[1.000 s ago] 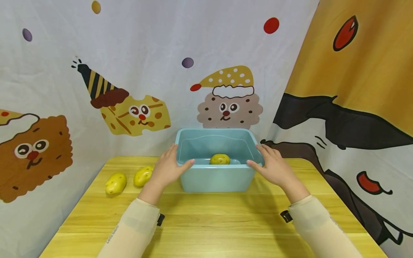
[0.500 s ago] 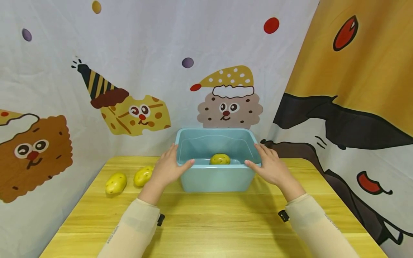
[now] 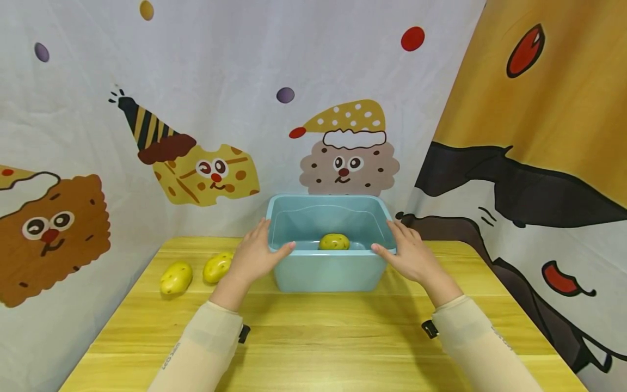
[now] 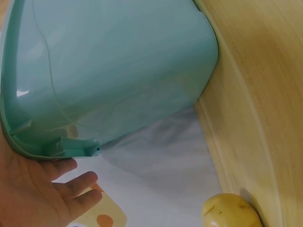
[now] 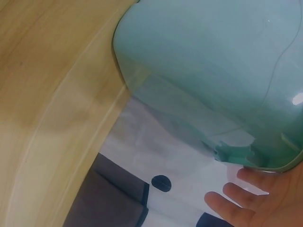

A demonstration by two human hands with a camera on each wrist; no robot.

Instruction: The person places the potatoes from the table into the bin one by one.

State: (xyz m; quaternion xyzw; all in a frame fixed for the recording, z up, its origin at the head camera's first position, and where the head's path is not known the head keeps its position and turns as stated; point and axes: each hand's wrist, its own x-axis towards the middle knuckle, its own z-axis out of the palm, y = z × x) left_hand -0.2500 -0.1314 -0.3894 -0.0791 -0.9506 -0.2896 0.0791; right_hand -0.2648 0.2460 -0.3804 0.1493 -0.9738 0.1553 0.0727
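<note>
though boxy, glossy round-cornered bin (image 3: 330,271)

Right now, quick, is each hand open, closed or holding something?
Left hand: open, relaxed fingers touching the blue bin at its left end.
Right hand: open, relaxed fingers touching its right end.

Pale fabric (image 3: 220,54) hangs beyond the left hand (image 3: 254,255), printed with a grinning cheese wedge (image 3: 206,177) and, midway toward the right hand (image 3: 413,253), a polka-dot cap (image 3: 350,116). Past that hand it turns ochre, black and white, though whether in one piece is hard to tell. A wood-grain table (image 3: 333,348) spreads beneath both, softly shadowed.
</note>
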